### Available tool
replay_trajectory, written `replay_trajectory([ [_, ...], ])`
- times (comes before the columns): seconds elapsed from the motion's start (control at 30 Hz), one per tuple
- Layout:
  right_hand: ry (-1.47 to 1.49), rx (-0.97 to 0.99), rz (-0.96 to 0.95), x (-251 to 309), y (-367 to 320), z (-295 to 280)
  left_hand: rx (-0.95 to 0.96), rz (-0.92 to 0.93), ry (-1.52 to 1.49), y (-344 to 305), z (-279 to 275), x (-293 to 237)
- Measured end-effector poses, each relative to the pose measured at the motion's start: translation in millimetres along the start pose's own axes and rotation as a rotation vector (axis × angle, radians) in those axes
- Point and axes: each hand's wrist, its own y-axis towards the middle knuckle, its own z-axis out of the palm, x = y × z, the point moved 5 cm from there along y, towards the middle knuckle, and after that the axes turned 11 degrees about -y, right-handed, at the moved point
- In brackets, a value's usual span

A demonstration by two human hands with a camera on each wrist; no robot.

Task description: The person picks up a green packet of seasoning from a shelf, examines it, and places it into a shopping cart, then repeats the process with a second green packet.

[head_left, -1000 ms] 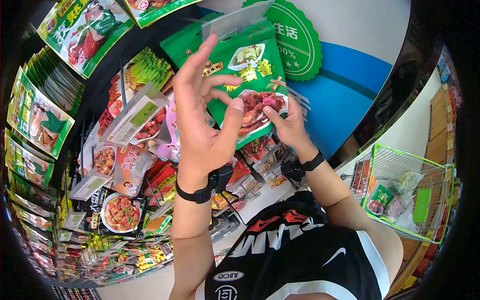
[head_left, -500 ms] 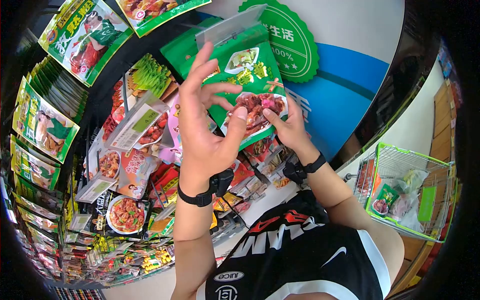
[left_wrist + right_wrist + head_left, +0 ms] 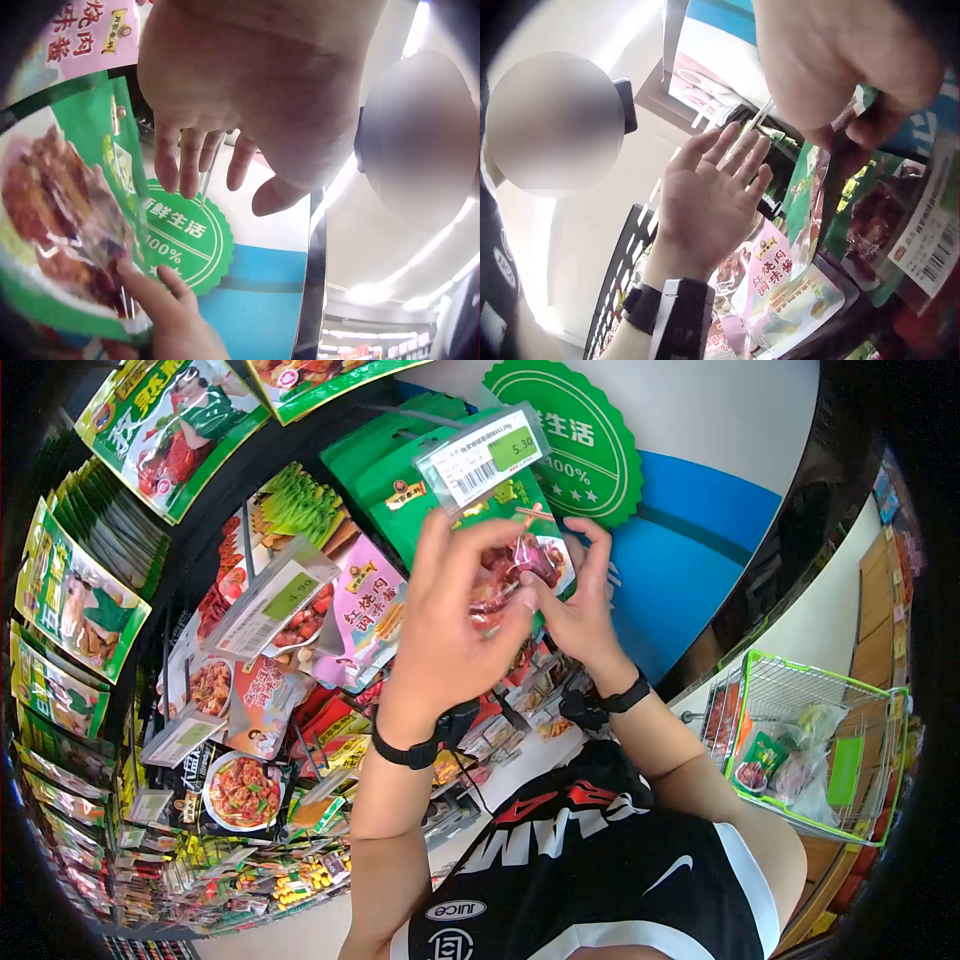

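Note:
A green packet with a meat picture [image 3: 495,585] is pinched at its edge by my right hand [image 3: 585,610], thumb on the front. My left hand [image 3: 440,630] is raised before the packet, fingers bent and apart, holding nothing. In the left wrist view the left hand [image 3: 247,82] hangs beside the packet [image 3: 60,195], which the right hand [image 3: 176,322] grips low down. The right wrist view shows the left palm [image 3: 705,217] facing the camera and the right hand [image 3: 847,60] above. A price tag [image 3: 485,460] overlaps the packet's upper part.
More packets hang on the left, including a pink one [image 3: 365,605] and a green-edged one [image 3: 85,595]. Another price tag [image 3: 275,600] sticks out there. A round green sign [image 3: 585,435] is on the panel behind. A shopping cart [image 3: 845,770] with goods stands at right.
The left hand has moved right and its fingers are lower and more bent. The clear price tag holder, tilted up before, now hangs over the packet with its face showing. The right hand has hardly moved.

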Motion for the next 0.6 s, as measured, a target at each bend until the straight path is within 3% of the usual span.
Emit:
replay_trajectory([
  [0.07, -0.220, 0.005, -0.126, 9.2, 8.7, 5.6, -0.002, -0.066, -0.110, -5.9, 10.9, -6.2],
  [0.1, -0.328, 0.006, -0.192, 12.0, 14.8, 8.6, 0.027, 0.024, -0.032, -12.1, 14.8, -4.4],
  [0.17, -0.514, 0.133, -0.183, -3.7, 21.6, 10.8, 0.074, -0.016, -0.104, -27.0, 27.2, -5.8],
  [0.47, -0.515, 0.235, -0.087, -25.2, 29.0, 20.1, 0.170, -0.175, -0.304, -85.0, 51.7, -13.0],
  [0.6, -0.719, 0.168, -0.156, -18.2, 24.6, 22.5, 0.172, -0.207, -0.321, -95.1, 60.2, -16.2],
])
